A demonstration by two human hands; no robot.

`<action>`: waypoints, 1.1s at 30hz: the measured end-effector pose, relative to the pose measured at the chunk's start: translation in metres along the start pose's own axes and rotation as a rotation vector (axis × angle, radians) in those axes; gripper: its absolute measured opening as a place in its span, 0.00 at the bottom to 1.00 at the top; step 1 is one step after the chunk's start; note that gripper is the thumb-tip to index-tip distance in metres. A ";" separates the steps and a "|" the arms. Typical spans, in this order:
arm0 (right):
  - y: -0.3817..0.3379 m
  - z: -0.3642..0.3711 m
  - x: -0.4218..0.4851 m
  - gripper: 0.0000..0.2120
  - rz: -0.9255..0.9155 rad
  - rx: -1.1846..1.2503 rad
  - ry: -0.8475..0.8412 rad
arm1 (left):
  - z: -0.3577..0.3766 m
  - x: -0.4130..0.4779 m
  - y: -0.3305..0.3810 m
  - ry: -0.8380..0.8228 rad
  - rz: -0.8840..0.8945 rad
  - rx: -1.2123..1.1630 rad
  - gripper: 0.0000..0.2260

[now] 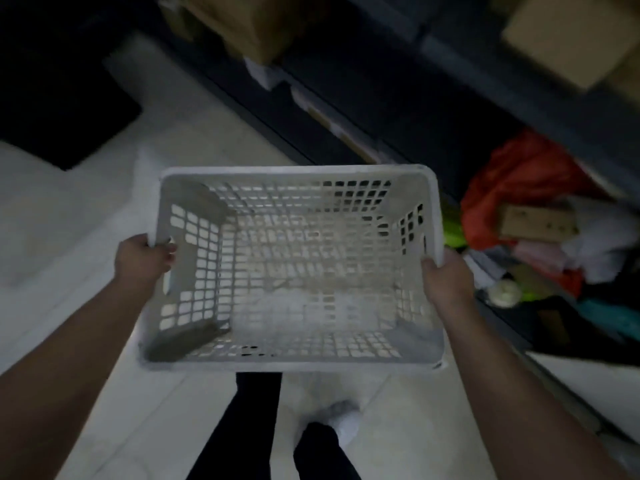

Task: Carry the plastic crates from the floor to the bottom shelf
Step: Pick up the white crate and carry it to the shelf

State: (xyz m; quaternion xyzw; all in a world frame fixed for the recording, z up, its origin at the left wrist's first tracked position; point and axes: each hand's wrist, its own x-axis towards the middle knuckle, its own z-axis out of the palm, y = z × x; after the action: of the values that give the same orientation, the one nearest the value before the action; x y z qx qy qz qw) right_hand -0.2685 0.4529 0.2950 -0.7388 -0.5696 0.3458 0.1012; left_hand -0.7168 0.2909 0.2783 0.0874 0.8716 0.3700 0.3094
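A white plastic crate with perforated walls and floor hangs in the air in front of me, empty. My left hand grips its left rim, fingers curled over the edge. On the opposite side my right hand holds the right rim. The crate is level, above a pale tiled floor. A dark shelving unit runs diagonally from the top centre to the right, just beyond the crate's far edge.
Cardboard boxes sit on upper shelves. A pile of red, green and white cloth with a small box fills the low shelf at right. A dark mat lies at the left. My legs and a white sock show below.
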 end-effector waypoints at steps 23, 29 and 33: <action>-0.745 0.107 -0.063 0.09 -0.786 -0.170 -0.178 | -0.539 0.183 0.248 0.587 0.142 -0.098 0.11; -0.914 0.166 -0.022 0.13 -0.913 -0.237 -0.214 | -0.591 0.272 0.312 0.686 0.072 -0.175 0.11; -1.017 0.202 0.003 0.13 -0.963 -0.241 -0.216 | -0.621 0.333 0.355 0.753 0.054 -0.248 0.12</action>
State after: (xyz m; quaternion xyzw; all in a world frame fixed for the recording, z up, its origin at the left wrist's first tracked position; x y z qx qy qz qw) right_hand -1.1792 0.7422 0.6968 -0.3590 -0.8886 0.2660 0.1037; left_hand -1.3829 0.3038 0.7006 -0.0695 0.8701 0.4867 -0.0334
